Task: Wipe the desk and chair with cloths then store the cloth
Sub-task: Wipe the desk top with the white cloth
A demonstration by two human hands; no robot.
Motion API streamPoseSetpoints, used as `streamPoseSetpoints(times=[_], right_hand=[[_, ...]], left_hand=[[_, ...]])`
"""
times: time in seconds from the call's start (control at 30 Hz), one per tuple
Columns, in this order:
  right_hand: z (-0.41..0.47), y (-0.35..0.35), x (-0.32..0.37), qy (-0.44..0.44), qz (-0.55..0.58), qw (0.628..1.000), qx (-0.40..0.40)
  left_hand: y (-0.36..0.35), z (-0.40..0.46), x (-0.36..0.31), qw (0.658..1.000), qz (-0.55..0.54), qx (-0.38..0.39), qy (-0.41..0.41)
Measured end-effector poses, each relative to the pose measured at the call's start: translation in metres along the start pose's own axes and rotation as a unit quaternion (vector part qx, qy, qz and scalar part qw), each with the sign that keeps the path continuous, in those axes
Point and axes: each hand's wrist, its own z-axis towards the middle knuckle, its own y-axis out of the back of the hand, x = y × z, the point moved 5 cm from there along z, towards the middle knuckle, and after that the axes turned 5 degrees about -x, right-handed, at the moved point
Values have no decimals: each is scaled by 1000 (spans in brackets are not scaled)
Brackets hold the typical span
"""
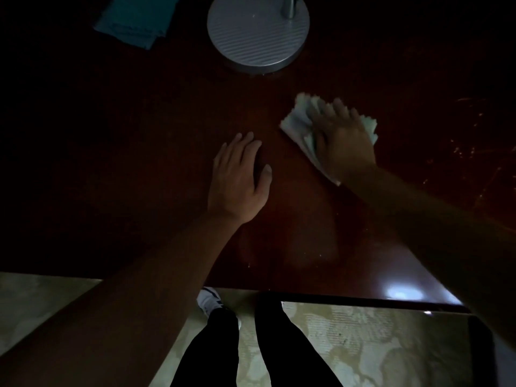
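The pale cloth (300,127) is a folded, kinda crumpled wad with zigzag edges, lying on the dark reddish desk (139,163) a bit right of center, near the round grey lamp base (258,32). The right hand (342,135) is pressed flat on it, fingers spread and straight, a bit blurred. The left hand (237,177) just rests palm-down on bare wood beside it, fingers relaxed, holding nothing, and a teal cloth (136,19) sits at the far left.

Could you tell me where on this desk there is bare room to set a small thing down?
The desk is bare left of the left hand, below the teal cloth. Another bare strip runs along the near edge, between the forearms. It is crowded on the right, where the right hand presses the white cloth, just below the lamp base.
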Motion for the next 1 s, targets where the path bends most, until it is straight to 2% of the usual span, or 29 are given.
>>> streamPoseSetpoints(times=[0.07,0.2,0.27,0.43,0.5,0.63,0.73,0.77,0.83,0.9,0.93,1.0], right_hand=[[16,-5,14,-20,-9,1000,-13],[-35,-21,86,156,26,987,12],[-37,-19,86,189,30,981,41],[28,-5,27,7,-2,1000,7],[-2,-6,47,27,-6,1000,2],[-139,-12,100,143,42,988,39],[-164,-4,86,200,21,978,61],[-150,-1,72,166,13,985,48],[-108,9,35,16,-8,1000,14],[-86,15,18,-90,-18,996,4],[-90,11,29,-96,-21,995,7],[-125,-5,77,-38,-8,999,24]], left_hand=[[3,0,2,1000,-23,3,2],[11,-4,12,998,-69,0,4],[14,-10,17,998,-58,14,-18],[19,-17,28,996,-15,40,-74],[20,-21,31,995,-16,42,-85],[23,-39,35,993,-36,45,-106],[25,-49,36,987,-18,50,-153],[25,-51,36,986,-10,49,-161],[24,-50,36,985,-7,43,-165],[24,-51,36,985,-15,41,-167],[24,-51,36,985,-18,40,-166],[25,-50,34,984,-29,39,-169]])
